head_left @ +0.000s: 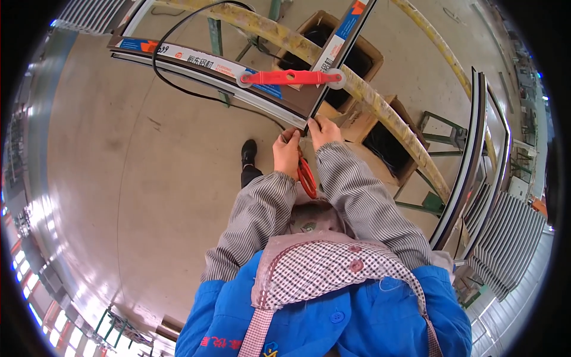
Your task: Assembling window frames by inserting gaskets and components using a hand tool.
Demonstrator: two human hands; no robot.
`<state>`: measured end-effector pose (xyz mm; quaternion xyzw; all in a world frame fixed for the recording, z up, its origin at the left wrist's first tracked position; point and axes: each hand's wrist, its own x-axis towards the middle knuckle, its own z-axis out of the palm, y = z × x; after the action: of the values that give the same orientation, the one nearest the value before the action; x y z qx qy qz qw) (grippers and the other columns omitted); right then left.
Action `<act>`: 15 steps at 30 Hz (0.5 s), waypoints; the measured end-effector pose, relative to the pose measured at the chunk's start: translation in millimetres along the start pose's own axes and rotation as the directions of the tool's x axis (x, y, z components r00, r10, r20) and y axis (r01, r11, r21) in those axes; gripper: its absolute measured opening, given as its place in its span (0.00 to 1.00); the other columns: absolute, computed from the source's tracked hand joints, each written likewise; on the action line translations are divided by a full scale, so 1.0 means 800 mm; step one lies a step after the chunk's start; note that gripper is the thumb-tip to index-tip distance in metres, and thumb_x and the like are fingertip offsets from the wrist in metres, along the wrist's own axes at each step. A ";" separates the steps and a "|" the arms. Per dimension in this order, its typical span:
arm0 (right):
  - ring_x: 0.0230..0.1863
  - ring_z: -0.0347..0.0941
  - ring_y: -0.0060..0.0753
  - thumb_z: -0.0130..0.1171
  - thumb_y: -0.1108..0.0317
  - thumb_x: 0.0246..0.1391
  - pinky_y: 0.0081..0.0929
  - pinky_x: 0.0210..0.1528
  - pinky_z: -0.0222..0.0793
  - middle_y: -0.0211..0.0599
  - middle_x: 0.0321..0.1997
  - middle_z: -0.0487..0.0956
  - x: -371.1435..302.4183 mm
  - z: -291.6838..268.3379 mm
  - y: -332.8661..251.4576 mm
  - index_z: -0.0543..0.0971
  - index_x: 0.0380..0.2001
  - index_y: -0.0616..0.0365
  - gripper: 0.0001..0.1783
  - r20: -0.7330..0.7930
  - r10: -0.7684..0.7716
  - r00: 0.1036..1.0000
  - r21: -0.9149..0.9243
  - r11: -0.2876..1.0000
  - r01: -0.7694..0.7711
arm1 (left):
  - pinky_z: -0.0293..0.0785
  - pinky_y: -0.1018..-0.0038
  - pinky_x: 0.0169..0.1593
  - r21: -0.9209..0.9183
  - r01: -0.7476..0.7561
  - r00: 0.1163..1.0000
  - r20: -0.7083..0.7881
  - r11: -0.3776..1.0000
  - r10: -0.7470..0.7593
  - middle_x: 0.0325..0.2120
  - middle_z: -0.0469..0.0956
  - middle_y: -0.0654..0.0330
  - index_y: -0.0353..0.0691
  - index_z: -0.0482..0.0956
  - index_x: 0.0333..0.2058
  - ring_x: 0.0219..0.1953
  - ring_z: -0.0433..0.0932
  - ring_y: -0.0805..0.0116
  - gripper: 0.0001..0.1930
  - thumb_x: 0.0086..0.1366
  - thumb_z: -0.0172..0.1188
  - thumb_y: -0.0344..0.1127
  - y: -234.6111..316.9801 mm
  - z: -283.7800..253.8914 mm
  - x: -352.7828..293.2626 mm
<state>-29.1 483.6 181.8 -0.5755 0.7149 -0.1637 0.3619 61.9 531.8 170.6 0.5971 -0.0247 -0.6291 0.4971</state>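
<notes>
Frame corner: the brown window frame (pixel 310 100) has its near corner just in front of the person, its two bars running away to the far left and the far right, with blue, white and orange tape along them.
Left hand: the left hand (pixel 286 153) is at that corner, thumb and fingers drawn nearly together; I cannot tell whether anything is pinched there.
Right hand: the right hand (pixel 324 132) is just right of the left one, fingertips bunched against the corner; what lies between them is hidden.
Red handles: a red-handled tool (pixel 307 179) shows just beside the left palm, on the near side; whether that palm grips it cannot be told.
Red brace: a red bar (pixel 291 77) with pale round ends spans the two bars, beyond the hands.
Cable: a black cable (pixel 154 59) loops over the left bar.
Supports: a curved yellow beam (pixel 380 110) runs from far left to near right.
Boxes: two cardboard boxes, one farther (pixel 373 59), one nearer (pixel 355 124), stand right of the corner.
Right side: another frame (pixel 476 131) stands near a stack of metal strips (pixel 508 244).
</notes>
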 end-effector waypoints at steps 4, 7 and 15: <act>0.33 0.70 0.53 0.50 0.57 0.49 0.40 0.33 0.65 0.51 0.27 0.74 0.012 0.002 0.002 0.74 0.27 0.60 0.16 0.018 0.086 0.996 0.011 0.996 -0.086 | 0.56 0.82 0.19 -0.010 -0.042 0.998 0.053 0.999 0.043 0.20 0.68 0.68 0.34 0.71 0.36 0.16 0.60 0.81 0.10 0.57 0.55 0.33 -0.004 0.000 0.002; 0.29 0.71 0.49 0.49 0.57 0.49 0.37 0.31 0.64 0.50 0.25 0.74 0.028 0.009 0.034 0.73 0.26 0.61 0.16 0.029 0.027 0.999 0.007 1.000 -0.027 | 0.56 0.83 0.19 0.149 -0.259 0.965 0.085 0.954 0.249 0.20 0.69 0.68 0.34 0.71 0.34 0.17 0.61 0.82 0.11 0.55 0.59 0.34 0.001 0.020 -0.004; 0.14 0.57 0.16 0.49 0.61 0.53 0.19 0.17 0.50 0.25 0.12 0.65 0.024 -0.011 0.044 0.73 0.19 0.60 0.15 0.248 0.142 0.958 0.451 0.858 -0.245 | 0.55 0.83 0.17 0.136 -0.158 0.984 -0.066 0.978 0.168 0.18 0.70 0.67 0.37 0.71 0.28 0.15 0.61 0.82 0.08 0.53 0.60 0.34 -0.010 0.025 0.010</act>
<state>-61.4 474.2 158.4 -0.4072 0.6653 -0.2367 0.5792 43.7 519.3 165.4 0.6481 -0.0952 -0.5598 0.5075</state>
